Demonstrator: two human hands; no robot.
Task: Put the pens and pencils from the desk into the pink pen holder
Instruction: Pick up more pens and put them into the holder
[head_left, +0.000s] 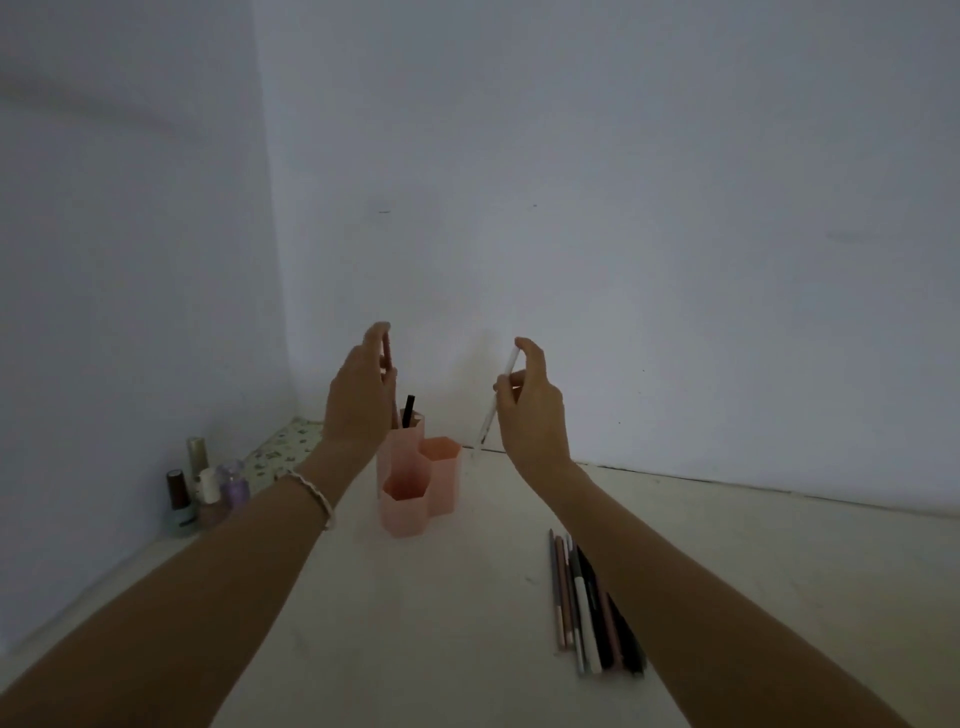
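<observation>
The pink pen holder (415, 483), made of three hexagonal tubes, stands on the pale desk (415, 623). A black pen (409, 410) sticks out of its tallest back tube. My left hand (358, 395) holds a pinkish pencil (387, 358) upright just above that tube. To the right of the holder, my right hand (530, 405) pinches a white pen (498, 400), tilted with its tip down, above the desk. Several pens and pencils (592, 608) lie in a bundle on the desk under my right forearm.
Several small bottles (205, 488) stand at the left desk edge against the wall. A floral-patterned patch (283, 449) lies in the back left corner. White walls close in the desk at the back and left.
</observation>
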